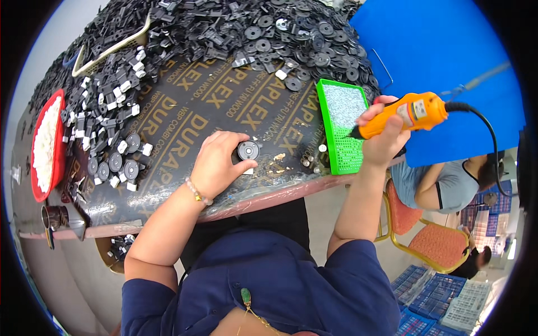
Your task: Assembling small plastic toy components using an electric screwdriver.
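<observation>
My left hand rests on the table with thumb and index finger curled round a small round black plastic part. A bit of white shows at that part's near side, by my thumb. In my right hand is an orange electric screwdriver, its dark tip pointing left and down over a green tray. Small silvery screws cover the tray's far half, and its near half shows a grid of holes. Whether the tip touches a screw, I cannot tell.
Black plastic parts heap along the far side. Black pieces with white ends and several round assemblies lie left, beside a red basket of white pieces. A blue board stands right. Another person sits beyond orange chairs.
</observation>
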